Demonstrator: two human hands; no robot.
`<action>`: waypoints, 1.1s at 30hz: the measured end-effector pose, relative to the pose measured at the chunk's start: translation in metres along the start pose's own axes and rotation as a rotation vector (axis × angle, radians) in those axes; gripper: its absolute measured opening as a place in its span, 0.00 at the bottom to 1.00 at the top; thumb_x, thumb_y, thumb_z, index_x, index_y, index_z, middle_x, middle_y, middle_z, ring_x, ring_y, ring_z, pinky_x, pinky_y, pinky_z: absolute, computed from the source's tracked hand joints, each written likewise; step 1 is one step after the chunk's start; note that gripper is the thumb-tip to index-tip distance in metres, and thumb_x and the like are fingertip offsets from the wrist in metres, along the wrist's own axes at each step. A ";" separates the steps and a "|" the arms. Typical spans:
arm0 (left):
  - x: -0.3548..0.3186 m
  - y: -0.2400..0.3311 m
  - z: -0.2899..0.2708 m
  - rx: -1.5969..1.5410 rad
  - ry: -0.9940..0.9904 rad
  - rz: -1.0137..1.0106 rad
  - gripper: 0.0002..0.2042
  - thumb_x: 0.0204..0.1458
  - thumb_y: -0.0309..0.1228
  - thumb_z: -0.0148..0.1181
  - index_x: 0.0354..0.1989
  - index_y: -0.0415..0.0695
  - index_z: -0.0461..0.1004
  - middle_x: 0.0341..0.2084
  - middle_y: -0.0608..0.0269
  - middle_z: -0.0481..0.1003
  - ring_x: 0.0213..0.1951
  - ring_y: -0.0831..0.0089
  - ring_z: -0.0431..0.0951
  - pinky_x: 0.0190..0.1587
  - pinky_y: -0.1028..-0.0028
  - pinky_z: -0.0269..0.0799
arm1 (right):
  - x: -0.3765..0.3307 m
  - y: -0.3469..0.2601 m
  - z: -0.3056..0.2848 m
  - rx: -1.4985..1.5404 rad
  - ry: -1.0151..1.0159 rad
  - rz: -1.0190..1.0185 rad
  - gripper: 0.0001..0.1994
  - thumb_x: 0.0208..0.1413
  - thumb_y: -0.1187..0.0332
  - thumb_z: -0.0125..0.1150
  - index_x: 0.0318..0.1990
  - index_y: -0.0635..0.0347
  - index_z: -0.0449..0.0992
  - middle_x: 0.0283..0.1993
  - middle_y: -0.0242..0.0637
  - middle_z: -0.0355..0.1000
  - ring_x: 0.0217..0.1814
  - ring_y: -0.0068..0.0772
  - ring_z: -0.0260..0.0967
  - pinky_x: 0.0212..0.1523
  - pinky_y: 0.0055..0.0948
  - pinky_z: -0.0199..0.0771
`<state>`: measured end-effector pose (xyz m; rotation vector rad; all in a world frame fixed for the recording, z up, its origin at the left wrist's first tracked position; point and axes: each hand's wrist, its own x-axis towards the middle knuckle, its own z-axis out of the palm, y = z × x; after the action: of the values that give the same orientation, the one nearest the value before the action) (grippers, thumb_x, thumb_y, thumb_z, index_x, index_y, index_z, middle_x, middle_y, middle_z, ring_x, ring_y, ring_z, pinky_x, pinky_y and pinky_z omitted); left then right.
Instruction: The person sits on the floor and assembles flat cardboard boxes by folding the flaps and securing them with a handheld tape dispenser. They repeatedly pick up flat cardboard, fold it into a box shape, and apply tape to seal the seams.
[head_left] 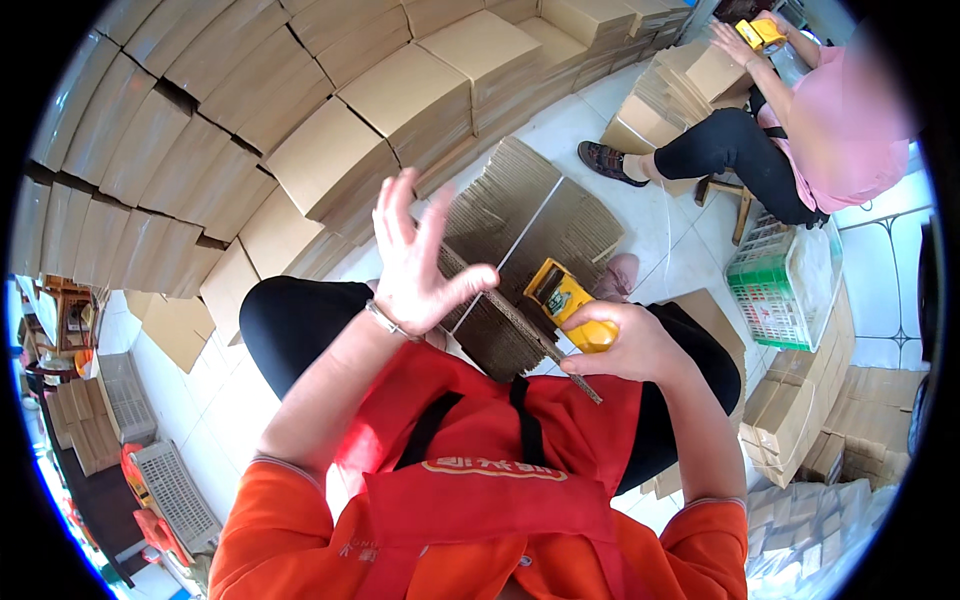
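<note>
1. Left hand is raised above the lap, fingers spread wide and pointing up, thumb stretched out to the right. It grips nothing; its palm edge and thumb rest against the upper end of a flat cardboard sheet.
2. Right hand is closed around a yellow tape dispenser, fingers wrapped on its rounded handle, the dispenser's head pointing up-left.
3. The cardboard sheet is seen edge-on, running diagonally from the left hand down-right past the right hand, corrugated edge showing. The dispenser sits just above this edge, near its middle; whether it touches the sheet, cannot tell.
4. A stack of flat corrugated sheets lies on the tiled floor just beyond the knees, behind both hands.
5. The person wears an orange top and red apron, black trousers.
6. Big stacks of folded brown cartons fill the upper left.
7. Upper right, well apart: another person in a pink top sits on a low stool, holding a second yellow dispenser over a carton.
8. A green and white plastic crate stands on the right, near more carton piles.
</note>
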<state>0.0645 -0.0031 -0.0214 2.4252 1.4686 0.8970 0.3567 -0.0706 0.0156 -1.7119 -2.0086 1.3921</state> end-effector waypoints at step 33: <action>0.026 -0.019 -0.003 -0.924 -0.357 -0.734 0.38 0.51 0.43 0.69 0.60 0.34 0.52 0.32 0.57 0.69 0.28 0.73 0.76 0.28 0.72 0.80 | -0.024 -0.014 0.042 -0.344 0.670 -0.096 0.10 0.49 0.63 0.67 0.39 0.49 0.79 0.28 0.43 0.71 0.28 0.47 0.73 0.31 0.41 0.73</action>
<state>0.0568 0.0279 -0.0167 1.1737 1.2419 0.6789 0.3283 -0.1124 0.0120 -1.8409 -1.9443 0.3566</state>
